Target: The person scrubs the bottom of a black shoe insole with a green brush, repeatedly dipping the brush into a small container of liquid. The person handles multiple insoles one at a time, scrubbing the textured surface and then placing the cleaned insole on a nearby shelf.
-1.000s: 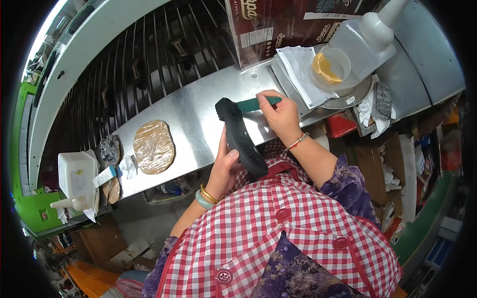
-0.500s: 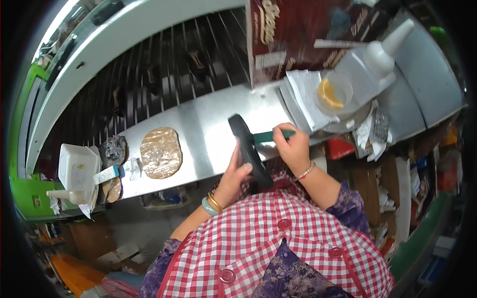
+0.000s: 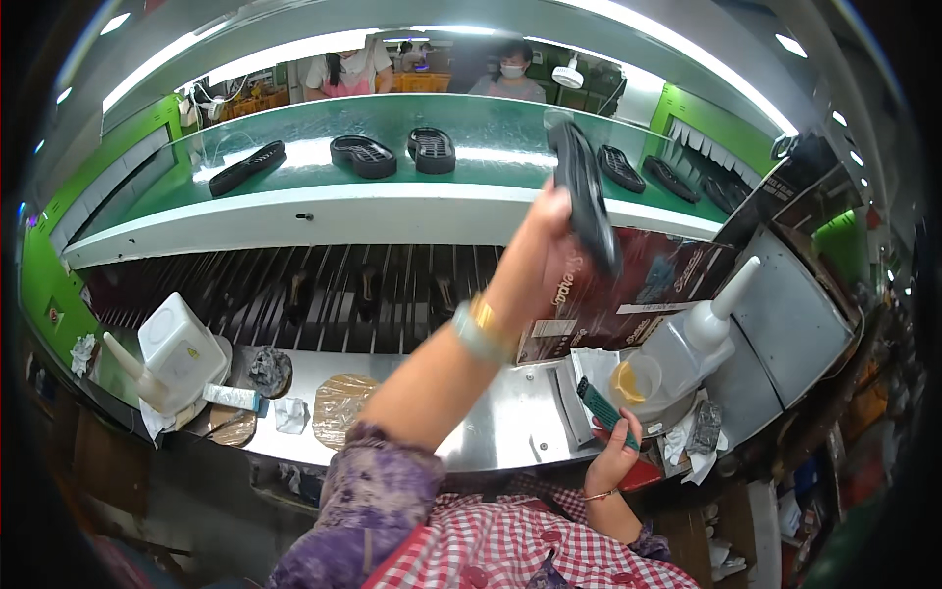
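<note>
My left hand (image 3: 547,224) is raised in front of the green conveyor belt (image 3: 309,165), its fingers closed round a black shoe sole (image 3: 587,191). The sole is tilted, with its far end over the belt; I cannot tell whether it touches. Lower right, my right hand (image 3: 616,459) grips a green-handled brush (image 3: 605,407). Close beyond the brush stands a clear cup (image 3: 645,371) with a yellow piece or liquid in it. Several black soles, such as one sole (image 3: 363,157), lie apart on the belt.
Right of the cup is a white-nozzled squeeze bottle (image 3: 702,339), with a dark red box (image 3: 628,294) behind. A white bottle (image 3: 182,344) and a plastic-wrapped pad (image 3: 341,407) sit on the metal ledge at left. Dark rollers (image 3: 334,290) run below the belt. Two people are beyond.
My left hand has lifted the sole up and forward from near my body to the belt. My right hand has moved down and right with the brush, away from the sole. The view has tilted up.
</note>
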`<state>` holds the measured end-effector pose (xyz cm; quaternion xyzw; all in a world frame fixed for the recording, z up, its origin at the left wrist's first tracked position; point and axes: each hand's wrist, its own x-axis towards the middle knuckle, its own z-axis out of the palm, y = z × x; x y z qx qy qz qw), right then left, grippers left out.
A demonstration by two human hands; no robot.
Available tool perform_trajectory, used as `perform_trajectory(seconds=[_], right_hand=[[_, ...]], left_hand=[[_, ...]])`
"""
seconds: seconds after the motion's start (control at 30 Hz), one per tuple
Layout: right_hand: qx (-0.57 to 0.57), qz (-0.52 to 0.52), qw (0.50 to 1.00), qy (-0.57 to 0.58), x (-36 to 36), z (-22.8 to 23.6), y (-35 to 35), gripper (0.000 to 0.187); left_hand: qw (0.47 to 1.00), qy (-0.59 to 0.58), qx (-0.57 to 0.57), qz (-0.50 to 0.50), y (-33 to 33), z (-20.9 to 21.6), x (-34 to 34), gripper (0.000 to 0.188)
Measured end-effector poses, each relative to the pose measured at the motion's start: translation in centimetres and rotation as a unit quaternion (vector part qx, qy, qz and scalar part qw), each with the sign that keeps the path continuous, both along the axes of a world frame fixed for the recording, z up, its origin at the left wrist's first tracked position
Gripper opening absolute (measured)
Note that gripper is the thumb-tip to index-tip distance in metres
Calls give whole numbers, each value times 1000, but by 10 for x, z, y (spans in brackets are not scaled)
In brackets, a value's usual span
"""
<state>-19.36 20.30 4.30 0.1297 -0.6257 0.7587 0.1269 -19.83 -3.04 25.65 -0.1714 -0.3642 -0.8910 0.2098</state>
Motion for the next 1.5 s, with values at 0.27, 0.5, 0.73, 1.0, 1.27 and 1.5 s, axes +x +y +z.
perform_trajectory(seconds=[0.27, 0.5, 0.73, 1.0, 1.27, 1.5], right_hand=[[-3, 36, 999, 17, 9, -15, 13, 24], [-18, 45, 999, 13, 5, -7, 15, 24], [37, 8, 999, -8, -18, 31, 39, 17], [156, -27, 987, 4, -93, 62, 77, 22], [353, -55, 932, 55, -129, 40, 79, 25], [382, -73, 919, 69, -132, 39, 63, 24]], left_hand=[[688, -91, -517, 501, -92, -4, -54, 58], [323, -505, -684, 416, -199, 38, -52, 73], [515, -347, -496, 607, -219, 29, -58, 68], [873, -12, -265, 410, -30, -39, 74, 78], [960, -206, -111, 155, 48, -193, 139, 54], [951, -303, 63, -18, 40, -221, 163, 54]])
